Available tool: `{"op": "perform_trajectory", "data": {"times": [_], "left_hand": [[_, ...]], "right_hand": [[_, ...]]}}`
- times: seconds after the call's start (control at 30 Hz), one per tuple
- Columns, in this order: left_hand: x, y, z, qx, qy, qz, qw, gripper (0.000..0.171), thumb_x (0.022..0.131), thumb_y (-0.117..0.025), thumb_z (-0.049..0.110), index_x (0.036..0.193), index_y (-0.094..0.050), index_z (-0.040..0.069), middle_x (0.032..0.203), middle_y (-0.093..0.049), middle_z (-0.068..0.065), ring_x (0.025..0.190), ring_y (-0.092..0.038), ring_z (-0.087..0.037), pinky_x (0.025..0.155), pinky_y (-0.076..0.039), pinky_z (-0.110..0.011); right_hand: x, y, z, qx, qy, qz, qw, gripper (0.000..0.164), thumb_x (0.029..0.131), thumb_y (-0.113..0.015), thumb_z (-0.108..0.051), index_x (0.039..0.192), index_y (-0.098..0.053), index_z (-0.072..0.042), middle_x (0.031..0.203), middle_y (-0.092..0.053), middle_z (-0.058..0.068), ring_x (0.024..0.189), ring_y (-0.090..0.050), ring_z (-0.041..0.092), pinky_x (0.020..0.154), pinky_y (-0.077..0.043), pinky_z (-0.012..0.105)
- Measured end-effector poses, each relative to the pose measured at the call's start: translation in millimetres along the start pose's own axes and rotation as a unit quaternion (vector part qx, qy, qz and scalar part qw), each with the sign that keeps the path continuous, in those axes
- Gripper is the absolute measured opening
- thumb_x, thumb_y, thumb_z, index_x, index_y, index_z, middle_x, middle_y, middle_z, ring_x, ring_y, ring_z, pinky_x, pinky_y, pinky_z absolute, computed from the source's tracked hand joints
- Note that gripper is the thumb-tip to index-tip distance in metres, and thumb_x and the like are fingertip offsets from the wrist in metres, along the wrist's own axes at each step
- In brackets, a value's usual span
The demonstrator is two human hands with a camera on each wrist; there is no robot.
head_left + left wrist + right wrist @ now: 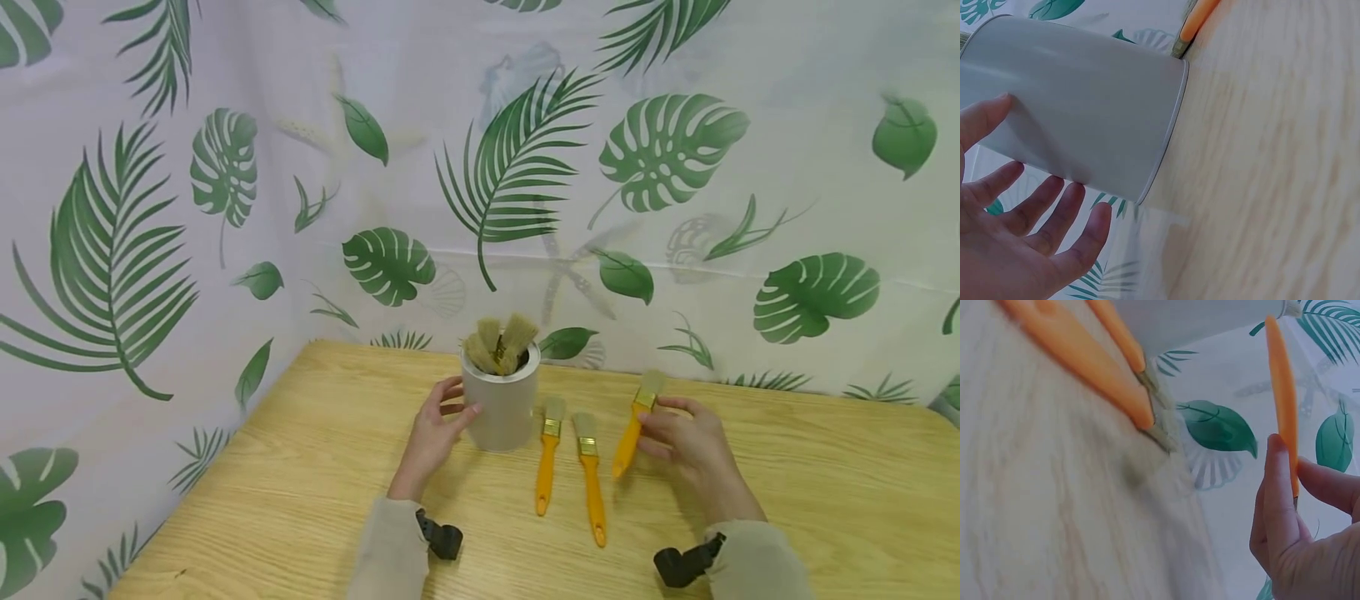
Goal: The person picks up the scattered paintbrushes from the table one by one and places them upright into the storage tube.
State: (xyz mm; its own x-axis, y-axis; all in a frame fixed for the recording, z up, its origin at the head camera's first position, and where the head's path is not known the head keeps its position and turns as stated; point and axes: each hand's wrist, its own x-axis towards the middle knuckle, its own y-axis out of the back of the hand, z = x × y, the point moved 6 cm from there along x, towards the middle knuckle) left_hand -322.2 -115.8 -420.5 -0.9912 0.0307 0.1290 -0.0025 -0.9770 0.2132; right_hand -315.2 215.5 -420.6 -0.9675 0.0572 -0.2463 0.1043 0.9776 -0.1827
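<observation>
My left hand [437,429] holds the side of an upright white can [501,417], thumb on the front and fingers at its left side. In the left wrist view, the thumb and fingertips meet the smooth wall of the can [1085,94]. Bristle ends of several brushes [497,342] stick up out of its mouth; their handles are hidden inside. Raised off the table, a paintbrush [628,442] with an orange handle is pinched by my right hand [690,437] near the ferrule, bristles up. The right wrist view shows thumb and fingers on the handle [1282,381].
Two more orange-handled paintbrushes, one close beside the can [547,458] and another to its right [591,483], lie on the wooden table [285,500] with bristles toward the back. A leaf-patterned curtain [420,183] hangs behind the table and along its left side.
</observation>
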Motion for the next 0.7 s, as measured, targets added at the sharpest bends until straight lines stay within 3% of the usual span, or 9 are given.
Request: {"op": "perform_trajectory", "data": {"times": [0.23,0.57,0.7], "left_hand": [[0.3,1.0,2.5,0.009,0.003,-0.002,1.0,0.056,0.1,-0.068,0.02,0.149,-0.045,0.004,0.141,-0.051,-0.022,0.122,-0.054,-0.041,0.089,-0.052,-0.053],[2.1,2.2,6.3,0.005,0.012,-0.001,0.9999,0.057,0.1,-0.068,0.019,0.149,-0.045,0.003,0.141,-0.051,-0.024,0.122,-0.054,-0.043,0.092,-0.051,-0.056],[2.5,2.8,5.2,0.003,0.016,-0.001,0.9999,0.057,0.1,-0.068,0.02,0.149,-0.045,0.003,0.141,-0.051,-0.024,0.122,-0.054,-0.042,0.091,-0.051,-0.055]], "right_hand": [[-0.7,-5.9,-12.2,0.062,0.0,0.013,0.998,0.038,0.097,-0.063,0.005,0.125,-0.043,-0.011,0.088,-0.069,-0.004,0.08,-0.071,0.013,0.075,-0.06,0.032],[-5.8,-13.8,-41.0,0.145,0.012,0.091,0.985,0.038,0.096,-0.061,0.007,0.12,-0.041,-0.014,0.095,-0.066,-0.001,0.08,-0.07,0.013,0.074,-0.06,0.031],[-4.8,-22.0,-54.3,0.163,0.036,0.102,0.981,0.04,0.096,-0.063,0.007,0.12,-0.039,-0.015,0.104,-0.06,0.003,0.079,-0.07,0.014,0.072,-0.06,0.032]]}}
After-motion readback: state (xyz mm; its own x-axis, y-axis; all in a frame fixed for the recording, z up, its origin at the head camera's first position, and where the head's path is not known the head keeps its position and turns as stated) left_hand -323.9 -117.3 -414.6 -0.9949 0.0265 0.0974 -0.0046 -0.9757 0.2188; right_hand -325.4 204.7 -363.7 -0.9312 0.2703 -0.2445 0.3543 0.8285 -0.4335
